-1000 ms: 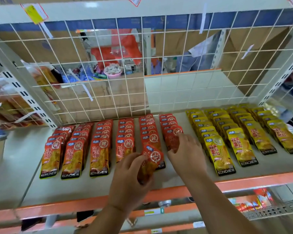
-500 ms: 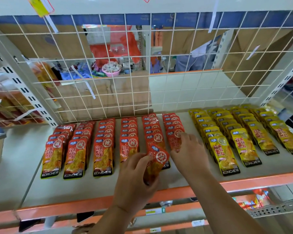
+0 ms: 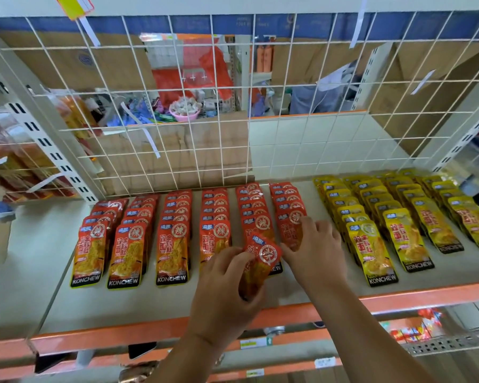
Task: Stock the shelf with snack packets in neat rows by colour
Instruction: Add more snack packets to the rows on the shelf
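Red snack packet point(image 3: 261, 260), tilted, is pinched between my left hand's point(image 3: 227, 294) thumb and curled fingers, over the shelf point(image 3: 150, 308) front by the fifth red row point(image 3: 256, 214). My right hand point(image 3: 317, 251) rests relaxed fingers on the sixth row's front packet point(image 3: 289, 230); yellow rows point(image 3: 398, 217) lie just beside.

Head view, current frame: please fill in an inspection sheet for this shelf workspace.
Surface: pale shelf with an orange front edge; packets lie flat in overlapping rows.
Job's things: six rows of red packets at left and centre; yellow packets in rows at right, apart from the red.
Clutter: paper strips and a yellow tag hang at the back.
Grips: left hand pinches a tilted red packet over the fifth row's front; right hand rests on the sixth row's front packet, hold unclear.
Cables: nothing seen.
Surroundings: wire grid behind; cardboard and a pink bowl beyond it.
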The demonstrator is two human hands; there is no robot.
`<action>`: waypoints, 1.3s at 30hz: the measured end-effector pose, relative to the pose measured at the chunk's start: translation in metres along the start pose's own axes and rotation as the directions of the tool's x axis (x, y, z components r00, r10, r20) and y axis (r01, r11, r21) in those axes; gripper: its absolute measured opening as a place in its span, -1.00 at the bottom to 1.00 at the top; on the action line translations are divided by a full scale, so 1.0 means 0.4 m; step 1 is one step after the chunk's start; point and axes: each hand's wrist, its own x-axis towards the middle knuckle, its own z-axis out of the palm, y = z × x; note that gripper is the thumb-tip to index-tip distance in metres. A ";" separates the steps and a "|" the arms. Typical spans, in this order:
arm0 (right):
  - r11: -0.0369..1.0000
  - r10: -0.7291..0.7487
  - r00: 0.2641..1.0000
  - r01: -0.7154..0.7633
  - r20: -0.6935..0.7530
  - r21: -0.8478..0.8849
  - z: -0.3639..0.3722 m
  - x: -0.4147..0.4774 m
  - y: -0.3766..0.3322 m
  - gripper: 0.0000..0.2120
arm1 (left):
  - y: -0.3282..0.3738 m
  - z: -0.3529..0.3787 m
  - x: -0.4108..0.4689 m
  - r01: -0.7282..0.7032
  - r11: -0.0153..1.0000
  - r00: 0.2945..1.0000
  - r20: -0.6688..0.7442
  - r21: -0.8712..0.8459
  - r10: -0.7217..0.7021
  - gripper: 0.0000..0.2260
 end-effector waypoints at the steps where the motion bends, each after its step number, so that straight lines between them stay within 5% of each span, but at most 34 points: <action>1: 1.000 0.005 1.000 -0.005 0.003 0.004 0.001 0.000 0.001 -0.38 | 0.001 0.000 0.000 0.003 1.000 1.000 0.002 0.000 -0.003 -0.52; 22: 0.997 0.014 0.999 -0.011 -0.034 0.083 0.002 0.006 0.025 -0.44 | 0.001 0.001 0.000 0.022 1.000 1.000 0.003 0.015 -0.022 -0.52; 25: 0.993 -0.032 0.992 0.046 -0.119 0.111 0.003 -0.015 0.035 -0.56 | 0.002 0.000 0.000 0.017 1.000 1.000 -0.017 0.013 -0.017 -0.53; 29: 0.930 -0.279 0.950 0.304 -0.142 0.205 0.013 -0.092 0.028 -0.91 | 0.004 0.001 0.001 0.035 0.999 0.998 -0.050 0.008 -0.035 -0.53; 32: 0.891 -0.375 0.927 0.365 -0.015 0.272 0.022 -0.144 0.006 -0.80 | 0.003 0.003 0.001 0.048 0.998 0.997 -0.060 0.030 -0.046 -0.51; 39: 0.887 -0.249 0.968 0.211 0.041 0.411 0.003 -0.144 -0.047 -0.58 | 0.015 -0.017 -0.001 0.025 0.999 0.999 -0.036 0.030 -0.024 -0.55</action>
